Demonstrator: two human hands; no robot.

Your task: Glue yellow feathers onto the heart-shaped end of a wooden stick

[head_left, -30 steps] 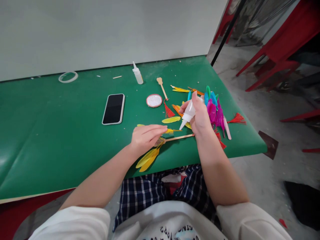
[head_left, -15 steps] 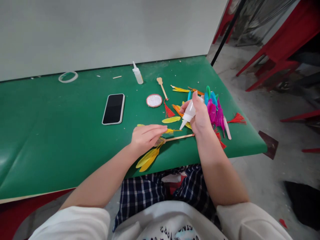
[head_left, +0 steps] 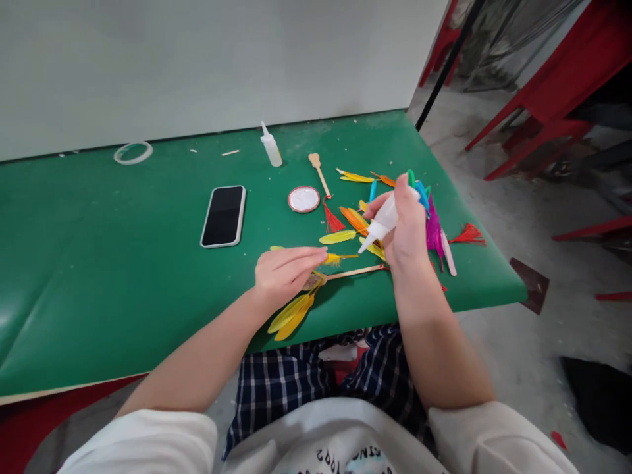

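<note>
My right hand (head_left: 407,230) is closed around a small white glue bottle (head_left: 382,224), its nozzle tilted down and left above the green table (head_left: 123,289). My left hand (head_left: 284,270) lies on the table with fingers stretched out, pressing on a yellow feather (head_left: 333,259) and the head of a thin wooden stick (head_left: 355,270). More yellow feathers (head_left: 291,315) stick out from under that hand toward the table's front edge. The bottle's tip hangs just right of the left fingertips, apart from them.
A heap of coloured feathers (head_left: 429,220) and red tassels (head_left: 467,234) lies right of my right hand. Farther back are a white round lid (head_left: 304,198), a wooden spoon-shaped stick (head_left: 320,172), a second glue bottle (head_left: 271,146), a black phone (head_left: 224,215) and a tape ring (head_left: 133,153).
My right hand has lifted the glue bottle slightly up and to the right, away from the feather. The left hand has stayed in place.
</note>
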